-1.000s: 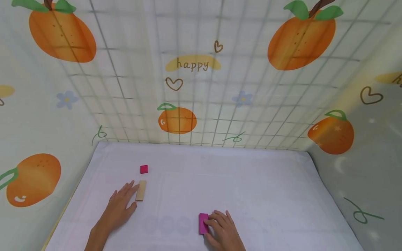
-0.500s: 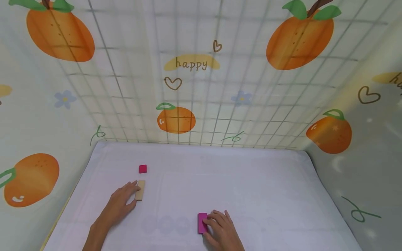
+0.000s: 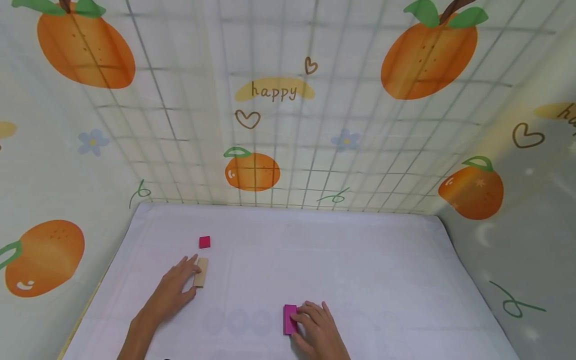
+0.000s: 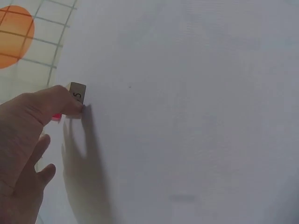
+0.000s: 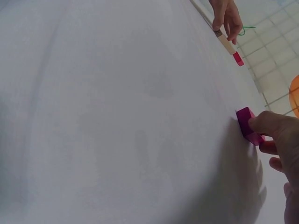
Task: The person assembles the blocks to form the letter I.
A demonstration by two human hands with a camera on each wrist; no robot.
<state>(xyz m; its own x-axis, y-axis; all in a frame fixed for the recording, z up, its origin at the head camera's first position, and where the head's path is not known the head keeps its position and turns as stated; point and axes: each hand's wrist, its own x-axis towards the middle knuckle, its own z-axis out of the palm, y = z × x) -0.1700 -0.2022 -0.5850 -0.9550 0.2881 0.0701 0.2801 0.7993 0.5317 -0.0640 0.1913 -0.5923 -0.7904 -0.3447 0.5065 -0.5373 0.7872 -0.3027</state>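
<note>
On the left of the white table lies a plain wooden block (image 3: 202, 273), its long side pointing away from me. My left hand (image 3: 172, 290) holds it, thumb at the near end and a finger bent onto its left edge. A printed mark like a 5 shows on the block's end in the left wrist view, partly behind the thumb (image 4: 72, 106). Just beyond the wooden block is a small red block (image 3: 204, 242). Nearer to me, right of centre, my right hand (image 3: 319, 330) grips a magenta block (image 3: 289, 320) from its right side, one finger bent over its top.
A white cloth covers the table (image 3: 360, 265). Fabric printed with oranges hangs at the back and both sides, and a grid (image 3: 288, 145) shows at the back. The table's left edge (image 3: 96, 295) runs past the left forearm.
The left index finger has bent onto the wooden block, and another fingertip now reaches past its far corner. The right hand and all the blocks stay in place; the camera view shifts slightly.
</note>
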